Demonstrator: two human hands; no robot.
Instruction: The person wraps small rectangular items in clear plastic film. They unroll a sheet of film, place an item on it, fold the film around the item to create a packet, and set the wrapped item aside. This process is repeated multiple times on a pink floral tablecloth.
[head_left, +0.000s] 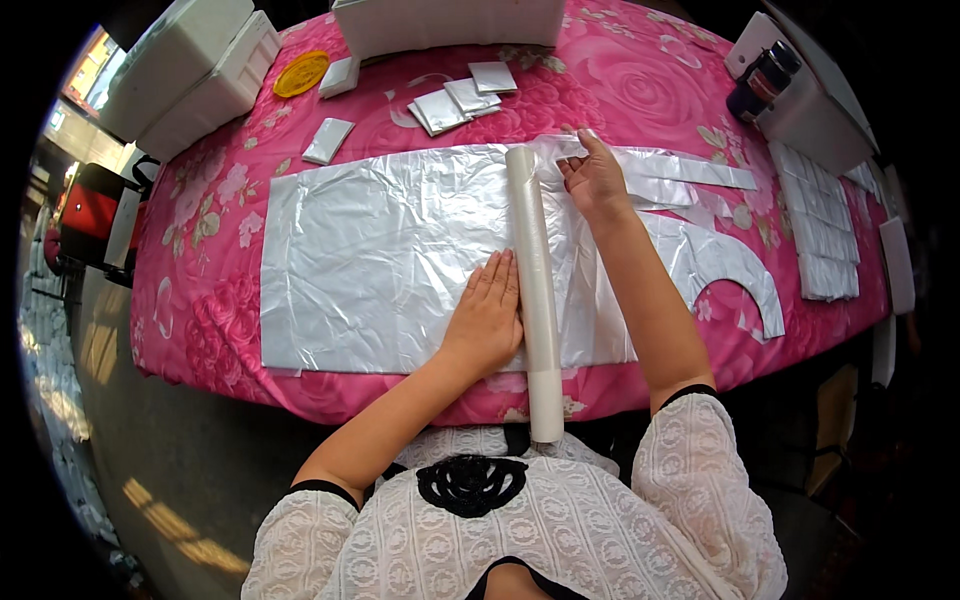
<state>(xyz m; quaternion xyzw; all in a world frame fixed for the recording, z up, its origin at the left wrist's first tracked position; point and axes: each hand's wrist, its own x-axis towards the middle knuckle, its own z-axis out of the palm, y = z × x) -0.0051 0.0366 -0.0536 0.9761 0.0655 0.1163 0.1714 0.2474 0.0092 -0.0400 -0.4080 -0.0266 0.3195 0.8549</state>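
A thin silvery-white plastic apron (390, 260) lies spread across the table, its curved neck cut-out and strips toward the right. Across it, running away from me, rests a long pale roll (538, 290) whose near end juts past the table edge. My left hand (488, 318) is flat on the plastic, fingers stretched out, its side against the roll. Beyond the roll's right side, my right hand (596, 180) has its fingers curled at the far edge, gripping bunched, see-through plastic of the apron. Part of the apron is hidden under the roll and my right forearm.
Several small folded plastic packets (455, 105) lie at the back, near a yellow round lid (301, 74). White foam boxes (210, 85) stand at the back left. At the right are a dark bottle (764, 80) and stacked folded packets (815, 225). A pink floral cloth (640, 80) covers the table.
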